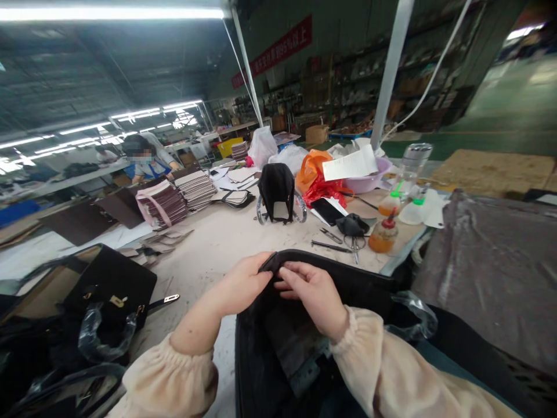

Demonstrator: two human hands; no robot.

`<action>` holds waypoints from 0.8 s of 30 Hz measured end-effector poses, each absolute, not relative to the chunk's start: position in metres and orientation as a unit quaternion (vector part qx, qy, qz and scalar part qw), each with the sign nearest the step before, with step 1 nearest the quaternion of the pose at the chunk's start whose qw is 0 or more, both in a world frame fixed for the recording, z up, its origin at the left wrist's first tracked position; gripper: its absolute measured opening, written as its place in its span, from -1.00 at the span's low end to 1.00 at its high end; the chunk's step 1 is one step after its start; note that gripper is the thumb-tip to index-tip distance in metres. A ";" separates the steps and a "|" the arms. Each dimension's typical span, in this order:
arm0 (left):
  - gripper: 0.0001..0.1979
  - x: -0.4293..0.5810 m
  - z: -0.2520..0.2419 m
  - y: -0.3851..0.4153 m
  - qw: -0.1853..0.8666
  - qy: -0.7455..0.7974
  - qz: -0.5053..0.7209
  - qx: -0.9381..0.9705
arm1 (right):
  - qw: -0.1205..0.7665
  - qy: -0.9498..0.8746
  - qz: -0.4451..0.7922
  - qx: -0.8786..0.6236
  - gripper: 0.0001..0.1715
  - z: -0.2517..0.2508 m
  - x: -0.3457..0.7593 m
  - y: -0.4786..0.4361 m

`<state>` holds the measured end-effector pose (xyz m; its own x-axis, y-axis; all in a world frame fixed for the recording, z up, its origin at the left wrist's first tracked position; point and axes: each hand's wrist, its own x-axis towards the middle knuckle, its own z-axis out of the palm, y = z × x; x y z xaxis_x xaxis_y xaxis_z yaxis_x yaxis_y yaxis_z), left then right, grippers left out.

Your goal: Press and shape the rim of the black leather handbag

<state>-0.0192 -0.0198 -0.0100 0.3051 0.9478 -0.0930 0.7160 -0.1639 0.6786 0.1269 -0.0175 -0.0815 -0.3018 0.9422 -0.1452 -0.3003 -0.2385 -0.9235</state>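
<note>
A large black bag (343, 267) stands open in front of me, its mouth facing up and its inside dark. At the far left corner of its rim, my left hand (246, 281) is closed over the edge, thumb on the near side. Close beside it my right hand (311, 290) reaches over the opening, thumb and fingers pinched on the inner side of the same rim. A clear-wrapped handle (415, 316) lies at the bag's right. Whether the fingertips hold a smaller part is hidden.
Black handbags (113, 278) with wrapped handles lie at left; a small black bag (277, 188) stands ahead. Stacked panels (161, 203), a phone (327, 211), snips (331, 235), a pen-like tool (331, 246) and glue bottles (383, 235) lie around. A co-worker (150, 157) sits beyond.
</note>
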 end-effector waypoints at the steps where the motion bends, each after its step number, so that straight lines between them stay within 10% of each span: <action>1: -0.70 -0.018 -0.009 -0.020 0.322 0.559 0.181 0.742 | 0.458 -0.394 0.702 -0.377 -0.60 -0.077 0.124 -0.014; 24: -0.72 -0.002 -0.011 -0.018 0.291 0.592 0.166 0.733 | 0.542 -0.284 0.648 -0.454 -0.86 -0.067 0.104 0.002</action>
